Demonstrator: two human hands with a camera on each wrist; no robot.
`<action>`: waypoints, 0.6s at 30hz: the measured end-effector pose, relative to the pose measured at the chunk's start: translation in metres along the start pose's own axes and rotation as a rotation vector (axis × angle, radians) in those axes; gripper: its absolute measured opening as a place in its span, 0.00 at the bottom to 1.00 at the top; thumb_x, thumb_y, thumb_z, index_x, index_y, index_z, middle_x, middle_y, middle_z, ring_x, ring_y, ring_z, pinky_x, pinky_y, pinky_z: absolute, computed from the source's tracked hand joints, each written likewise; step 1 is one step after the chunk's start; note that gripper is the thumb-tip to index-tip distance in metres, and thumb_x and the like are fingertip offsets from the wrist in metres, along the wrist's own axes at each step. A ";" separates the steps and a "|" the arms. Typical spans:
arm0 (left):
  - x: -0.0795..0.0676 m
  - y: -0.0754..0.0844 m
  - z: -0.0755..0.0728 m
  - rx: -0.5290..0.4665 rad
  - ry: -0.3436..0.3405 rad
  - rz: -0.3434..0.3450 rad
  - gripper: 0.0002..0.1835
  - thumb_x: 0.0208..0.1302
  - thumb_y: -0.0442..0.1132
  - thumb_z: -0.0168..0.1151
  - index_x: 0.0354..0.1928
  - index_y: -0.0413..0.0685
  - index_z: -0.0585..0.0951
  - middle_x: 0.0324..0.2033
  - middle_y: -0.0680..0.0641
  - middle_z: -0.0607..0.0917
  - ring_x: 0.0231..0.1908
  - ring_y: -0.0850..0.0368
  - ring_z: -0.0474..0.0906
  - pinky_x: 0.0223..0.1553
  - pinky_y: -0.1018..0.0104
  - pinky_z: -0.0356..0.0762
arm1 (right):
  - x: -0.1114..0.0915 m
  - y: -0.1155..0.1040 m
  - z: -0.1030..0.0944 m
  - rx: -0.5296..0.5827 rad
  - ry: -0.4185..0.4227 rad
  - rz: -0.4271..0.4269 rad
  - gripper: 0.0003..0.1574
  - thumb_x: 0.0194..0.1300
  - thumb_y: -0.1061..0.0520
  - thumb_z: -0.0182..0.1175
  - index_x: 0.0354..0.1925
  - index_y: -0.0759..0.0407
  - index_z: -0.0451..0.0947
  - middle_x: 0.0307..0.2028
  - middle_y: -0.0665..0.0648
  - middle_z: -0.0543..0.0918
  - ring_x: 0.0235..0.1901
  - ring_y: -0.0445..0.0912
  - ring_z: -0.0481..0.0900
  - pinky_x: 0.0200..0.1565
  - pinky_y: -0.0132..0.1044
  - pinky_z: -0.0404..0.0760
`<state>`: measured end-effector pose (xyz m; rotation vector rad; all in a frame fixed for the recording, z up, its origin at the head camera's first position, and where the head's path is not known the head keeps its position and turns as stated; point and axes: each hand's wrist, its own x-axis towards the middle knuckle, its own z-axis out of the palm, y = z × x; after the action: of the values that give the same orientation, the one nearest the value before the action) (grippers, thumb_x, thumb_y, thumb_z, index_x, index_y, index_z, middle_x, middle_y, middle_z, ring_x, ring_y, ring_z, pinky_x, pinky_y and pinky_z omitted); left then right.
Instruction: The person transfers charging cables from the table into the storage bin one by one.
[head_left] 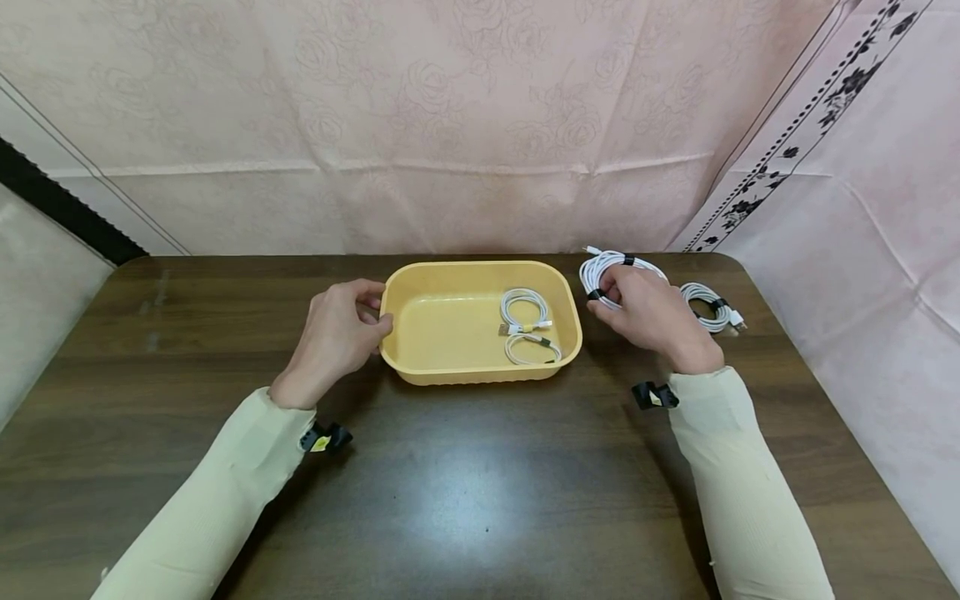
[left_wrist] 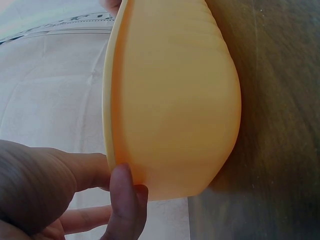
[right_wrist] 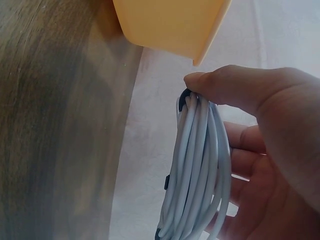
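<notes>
Clock set on the head view, 12 pointing away from the wearer.

1. Left hand: I read a pinch on the rim of the yellow tray, at its 9 o'clock end.
2. Tray long axis 9 to 3. Inside, one tied coil at 3, a thinner coil at 4.
3. Right hand, the nearer to the tray's 2 o'clock corner: fingers curled round a white cable bundle, just outside the rim, apart. From these fingers the tray lies toward 8. In the right wrist view, strands run roughly 12 to 6.
4. Spare coil at 3 from that hand.
5. Dark wood-grain table; rose-patterned cloth at 12.
</notes>
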<state>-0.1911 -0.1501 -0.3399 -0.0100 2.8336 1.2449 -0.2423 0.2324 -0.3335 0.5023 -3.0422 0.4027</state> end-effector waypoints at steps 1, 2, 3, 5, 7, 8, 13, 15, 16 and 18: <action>0.000 0.000 0.000 0.000 0.000 0.001 0.24 0.67 0.33 0.62 0.65 0.38 0.76 0.48 0.40 0.81 0.40 0.48 0.85 0.28 0.67 0.86 | 0.000 0.000 0.000 0.002 -0.003 0.001 0.13 0.68 0.49 0.63 0.40 0.57 0.79 0.30 0.55 0.78 0.32 0.49 0.74 0.32 0.43 0.71; 0.000 0.000 0.000 0.000 0.000 0.002 0.24 0.67 0.33 0.62 0.65 0.38 0.76 0.48 0.40 0.81 0.40 0.48 0.85 0.28 0.67 0.86 | 0.000 -0.001 0.000 0.002 -0.004 0.004 0.13 0.68 0.49 0.63 0.40 0.57 0.79 0.30 0.55 0.78 0.33 0.49 0.74 0.32 0.43 0.70; 0.000 0.000 0.000 0.000 0.001 0.004 0.24 0.67 0.33 0.62 0.65 0.38 0.76 0.48 0.40 0.81 0.40 0.48 0.85 0.28 0.67 0.86 | 0.000 -0.001 -0.001 0.003 -0.006 0.005 0.13 0.68 0.49 0.63 0.40 0.57 0.79 0.30 0.55 0.78 0.33 0.49 0.74 0.32 0.43 0.70; 0.000 0.000 0.000 -0.001 0.002 0.006 0.24 0.67 0.33 0.62 0.65 0.38 0.76 0.47 0.40 0.81 0.40 0.48 0.85 0.28 0.66 0.86 | -0.001 -0.001 -0.001 0.003 -0.005 0.004 0.13 0.68 0.49 0.63 0.41 0.57 0.79 0.31 0.55 0.78 0.33 0.49 0.74 0.32 0.43 0.70; 0.000 0.000 0.000 -0.001 0.003 0.008 0.24 0.66 0.33 0.62 0.65 0.38 0.76 0.47 0.40 0.82 0.40 0.48 0.86 0.28 0.66 0.86 | -0.001 -0.001 -0.001 0.002 -0.001 0.003 0.13 0.68 0.49 0.63 0.41 0.57 0.79 0.31 0.55 0.78 0.33 0.50 0.74 0.32 0.44 0.71; 0.000 0.000 0.000 -0.001 0.004 0.010 0.24 0.66 0.33 0.62 0.65 0.38 0.76 0.47 0.40 0.82 0.40 0.48 0.86 0.28 0.66 0.86 | -0.001 -0.001 -0.001 0.001 0.001 0.001 0.13 0.68 0.49 0.63 0.41 0.57 0.79 0.31 0.55 0.79 0.33 0.50 0.74 0.32 0.44 0.71; 0.000 0.000 0.000 0.006 0.006 0.011 0.25 0.67 0.33 0.62 0.65 0.38 0.76 0.47 0.40 0.82 0.39 0.48 0.86 0.28 0.67 0.86 | -0.001 -0.001 -0.001 -0.001 0.008 -0.002 0.14 0.68 0.49 0.64 0.42 0.58 0.79 0.32 0.56 0.80 0.34 0.50 0.75 0.34 0.46 0.73; -0.001 0.000 0.000 0.008 0.005 0.010 0.25 0.67 0.33 0.62 0.65 0.38 0.76 0.47 0.40 0.82 0.39 0.48 0.86 0.28 0.67 0.86 | -0.001 -0.001 -0.001 0.001 0.009 -0.002 0.14 0.68 0.49 0.64 0.42 0.58 0.79 0.33 0.56 0.80 0.34 0.50 0.75 0.34 0.46 0.73; -0.001 0.000 0.000 0.008 0.005 0.010 0.25 0.67 0.33 0.62 0.65 0.38 0.76 0.47 0.40 0.82 0.39 0.48 0.86 0.28 0.67 0.86 | -0.001 -0.001 -0.001 0.002 0.009 -0.002 0.14 0.68 0.49 0.64 0.42 0.58 0.79 0.33 0.56 0.80 0.34 0.50 0.76 0.34 0.46 0.73; -0.001 0.000 0.000 0.007 0.005 0.011 0.25 0.67 0.33 0.62 0.65 0.38 0.76 0.47 0.40 0.82 0.39 0.48 0.86 0.27 0.67 0.86 | 0.000 -0.001 -0.002 0.004 0.011 -0.002 0.14 0.68 0.49 0.64 0.43 0.58 0.79 0.33 0.56 0.81 0.35 0.50 0.76 0.35 0.47 0.73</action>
<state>-0.1904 -0.1502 -0.3401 0.0020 2.8463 1.2388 -0.2416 0.2321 -0.3319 0.5016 -3.0307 0.4105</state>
